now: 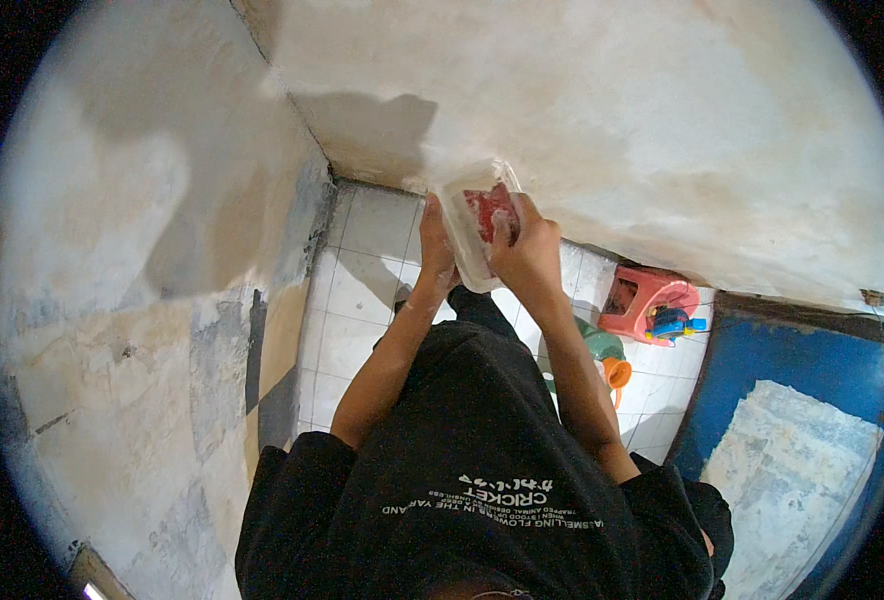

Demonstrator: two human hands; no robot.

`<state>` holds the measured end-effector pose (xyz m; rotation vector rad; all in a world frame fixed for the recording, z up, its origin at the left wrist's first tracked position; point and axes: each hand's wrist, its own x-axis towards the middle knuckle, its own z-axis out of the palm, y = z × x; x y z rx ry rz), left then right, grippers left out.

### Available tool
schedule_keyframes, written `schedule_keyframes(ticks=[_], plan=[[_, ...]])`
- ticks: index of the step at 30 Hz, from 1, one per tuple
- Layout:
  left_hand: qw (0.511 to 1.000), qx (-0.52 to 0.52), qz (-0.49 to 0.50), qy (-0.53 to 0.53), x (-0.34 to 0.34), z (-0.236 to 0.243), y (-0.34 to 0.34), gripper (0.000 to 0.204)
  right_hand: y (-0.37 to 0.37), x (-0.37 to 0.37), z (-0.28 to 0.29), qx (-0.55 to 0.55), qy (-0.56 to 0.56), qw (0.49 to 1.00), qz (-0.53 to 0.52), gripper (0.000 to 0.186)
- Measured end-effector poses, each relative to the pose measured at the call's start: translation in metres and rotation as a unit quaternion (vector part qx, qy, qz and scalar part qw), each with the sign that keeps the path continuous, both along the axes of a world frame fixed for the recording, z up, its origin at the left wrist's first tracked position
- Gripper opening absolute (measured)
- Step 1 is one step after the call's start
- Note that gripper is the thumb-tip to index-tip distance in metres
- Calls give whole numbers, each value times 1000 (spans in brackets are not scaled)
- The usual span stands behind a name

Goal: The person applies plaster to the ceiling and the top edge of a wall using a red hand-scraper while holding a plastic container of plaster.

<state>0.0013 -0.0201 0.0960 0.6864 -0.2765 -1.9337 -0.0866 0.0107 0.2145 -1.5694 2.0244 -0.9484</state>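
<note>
My left hand [434, 248] grips a translucent, pale rectangular plastic tub [459, 228] along its left side. The tub is tilted, and whitish smears coat its inside. Within it lies a flat red piece [478, 206], spotted with white and shaped like a hand scraper. My right hand [532, 248] is closed on this red piece, thumb pressed on its face, while the wrist passes over the tub's right rim. The fingers under the red piece are hidden. Both hands are held in front of me, over the tiled floor near the wall.
A patchy, pale plastered wall [602, 110] stands ahead, meeting another wall [112, 250] on the left. On the white tiles [362, 275] to the right are a pink plastic stool [622, 321], a blue-and-yellow object [672, 323], and green [604, 346] and orange [617, 373] items. A blue door-like panel [792, 345] stands further right.
</note>
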Motion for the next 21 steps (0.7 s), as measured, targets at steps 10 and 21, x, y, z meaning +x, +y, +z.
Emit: schedule_keyframes(ticks=[10,21], plan=[[1000,-10,13,1,0,6,5,62,-1,-2,-3,6,37,999,-17,20],[999,-21,17,-17,3,11,7,59,0,5,-14,-17,40,999,12,22]])
